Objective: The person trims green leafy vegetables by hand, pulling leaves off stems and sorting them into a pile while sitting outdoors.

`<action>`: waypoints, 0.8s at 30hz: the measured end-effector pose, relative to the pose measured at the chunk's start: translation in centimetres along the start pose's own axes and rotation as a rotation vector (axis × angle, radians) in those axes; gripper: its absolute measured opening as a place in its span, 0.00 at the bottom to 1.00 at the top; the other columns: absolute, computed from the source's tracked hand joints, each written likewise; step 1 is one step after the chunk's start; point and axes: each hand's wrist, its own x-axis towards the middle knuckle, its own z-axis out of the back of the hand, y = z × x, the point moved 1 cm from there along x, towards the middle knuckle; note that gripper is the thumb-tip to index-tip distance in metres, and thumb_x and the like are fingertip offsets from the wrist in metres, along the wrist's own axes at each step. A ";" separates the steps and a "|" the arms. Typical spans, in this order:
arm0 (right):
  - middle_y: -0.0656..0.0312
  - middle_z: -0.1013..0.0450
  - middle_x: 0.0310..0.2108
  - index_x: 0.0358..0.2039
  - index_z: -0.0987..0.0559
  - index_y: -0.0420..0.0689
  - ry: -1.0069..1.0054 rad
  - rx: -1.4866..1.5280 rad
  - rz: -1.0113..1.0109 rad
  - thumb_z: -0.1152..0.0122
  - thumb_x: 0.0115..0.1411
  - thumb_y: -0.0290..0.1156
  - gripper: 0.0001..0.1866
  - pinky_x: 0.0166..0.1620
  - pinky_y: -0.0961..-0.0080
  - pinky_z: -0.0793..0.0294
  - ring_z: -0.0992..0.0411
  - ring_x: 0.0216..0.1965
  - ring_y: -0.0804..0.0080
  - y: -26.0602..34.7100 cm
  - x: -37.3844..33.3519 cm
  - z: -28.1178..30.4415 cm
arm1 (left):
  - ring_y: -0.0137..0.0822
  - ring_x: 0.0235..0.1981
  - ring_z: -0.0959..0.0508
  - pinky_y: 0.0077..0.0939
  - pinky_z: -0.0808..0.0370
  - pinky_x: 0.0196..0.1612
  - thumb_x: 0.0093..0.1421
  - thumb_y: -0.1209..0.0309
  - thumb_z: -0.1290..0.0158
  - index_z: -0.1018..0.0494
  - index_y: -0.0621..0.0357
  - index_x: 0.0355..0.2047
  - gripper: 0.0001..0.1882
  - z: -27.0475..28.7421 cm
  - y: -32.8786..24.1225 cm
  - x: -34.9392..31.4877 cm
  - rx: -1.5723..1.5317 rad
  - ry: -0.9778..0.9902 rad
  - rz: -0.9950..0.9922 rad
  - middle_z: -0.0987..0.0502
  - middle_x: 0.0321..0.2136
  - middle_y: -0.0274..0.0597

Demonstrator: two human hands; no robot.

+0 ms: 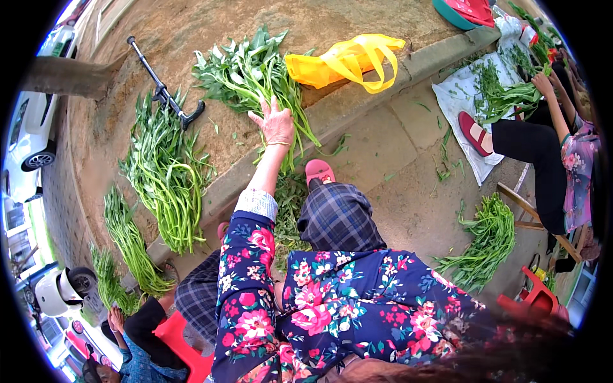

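My left hand (276, 124) reaches forward over a heap of leafy greens (252, 73) with long pale stems, which look like water spinach. Its fingers are spread and touch the stems at the near side of the heap. The leaves point away from me; several stems trail down over the curb. My right hand does not show. To the left lies a larger bundle of the same greens (169, 198), stems toward me. Loose trimmed leaves (290, 204) cover the ground beside my pink slipper (319, 170).
A yellow bag (345, 60) lies beyond the concrete curb (357, 115). A black crutch (159, 86) lies on the dirt. Smaller bundles (131, 242) sit farther left, near another person (143, 345). At right, a person's hands (543, 83) hold greens above a white sheet (469, 150); another pile (485, 242) lies nearby.
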 end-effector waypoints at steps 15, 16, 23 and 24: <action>0.53 0.28 0.23 0.35 0.31 0.33 -0.007 -0.004 -0.007 0.50 0.47 0.33 0.17 0.27 0.67 0.28 0.27 0.27 0.58 -0.1 -0.3 0.1 | 0.40 0.32 0.28 0.29 0.31 0.36 0.45 0.73 0.45 0.25 0.54 0.24 0.04 1.3 2.3 -1.6 -0.698 -0.226 0.100 0.26 0.23 0.40; 0.53 0.28 0.23 0.35 0.31 0.33 -0.007 -0.007 -0.006 0.50 0.47 0.33 0.17 0.27 0.67 0.28 0.27 0.27 0.58 -0.1 -0.3 0.1 | 0.40 0.32 0.28 0.30 0.31 0.36 0.46 0.73 0.46 0.25 0.54 0.26 0.05 1.2 2.3 -1.6 -0.669 -0.211 0.075 0.26 0.23 0.41; 0.53 0.28 0.23 0.36 0.31 0.32 0.001 -0.013 -0.010 0.50 0.47 0.32 0.18 0.26 0.67 0.28 0.27 0.26 0.58 0.1 -0.3 0.1 | 0.42 0.32 0.29 0.32 0.32 0.39 0.45 0.79 0.56 0.26 0.49 0.31 0.15 0.2 1.4 -0.7 -0.259 -0.193 -0.260 0.28 0.25 0.40; 0.53 0.28 0.23 0.36 0.31 0.32 -0.002 -0.010 -0.014 0.50 0.47 0.32 0.18 0.26 0.67 0.28 0.27 0.26 0.58 -0.1 -0.3 0.2 | 0.42 0.33 0.29 0.32 0.32 0.38 0.45 0.79 0.56 0.26 0.50 0.30 0.14 0.0 1.3 -0.4 -0.262 -0.174 -0.258 0.27 0.26 0.40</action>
